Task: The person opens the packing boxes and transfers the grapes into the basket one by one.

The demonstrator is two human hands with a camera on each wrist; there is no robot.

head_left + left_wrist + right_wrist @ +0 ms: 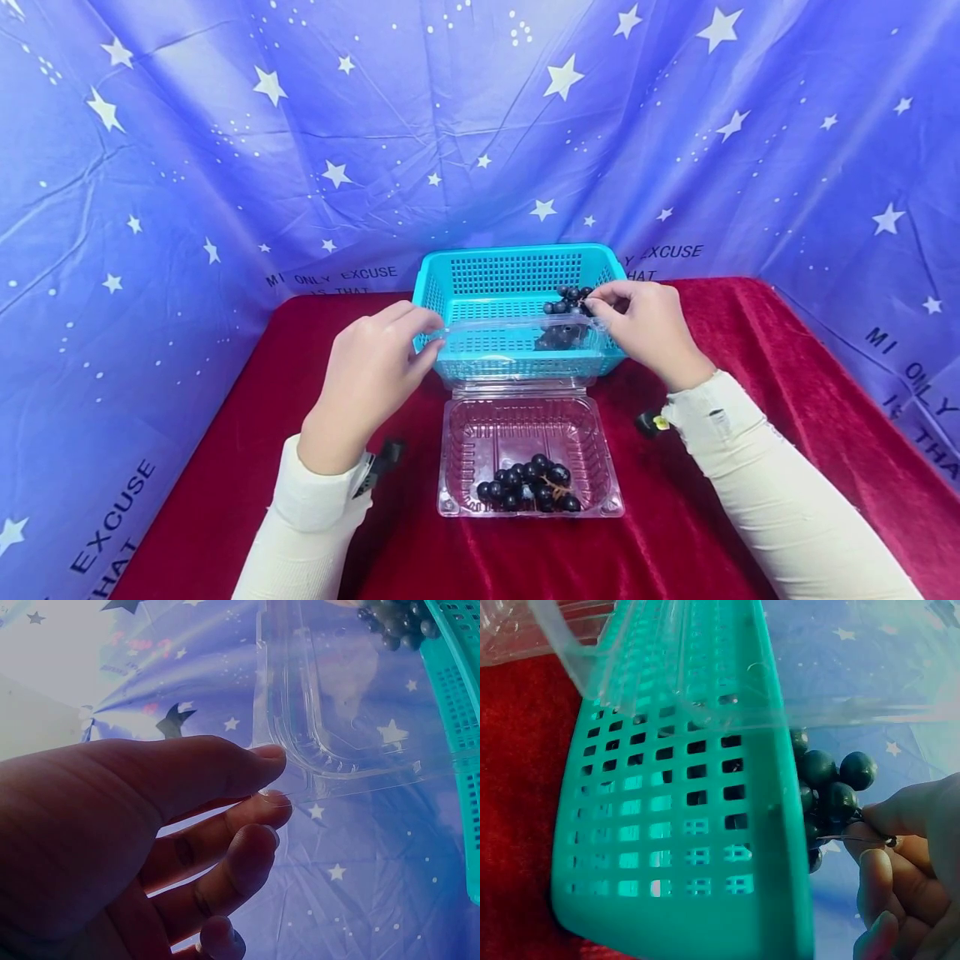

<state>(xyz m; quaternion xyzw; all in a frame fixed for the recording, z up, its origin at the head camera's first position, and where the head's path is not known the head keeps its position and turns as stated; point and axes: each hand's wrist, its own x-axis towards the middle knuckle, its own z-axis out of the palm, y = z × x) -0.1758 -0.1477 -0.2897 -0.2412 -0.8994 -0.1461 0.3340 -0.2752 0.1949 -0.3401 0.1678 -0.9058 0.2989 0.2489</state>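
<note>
My left hand pinches a corner of the clear lid between thumb and index finger. The lid stands raised on its hinge, in front of the turquoise basket. With thumb and fingertips my right hand grips the stem of a bunch of dark grapes over the basket's right side. More dark grapes show blurred through the lid. The clear plastic box under the lid holds another bunch of black grapes with a brown stem, near its front edge.
A red velvet cloth covers the table. Behind it and at both sides hangs a blue curtain with white stars. The basket stands at the table's back edge, right behind the plastic box.
</note>
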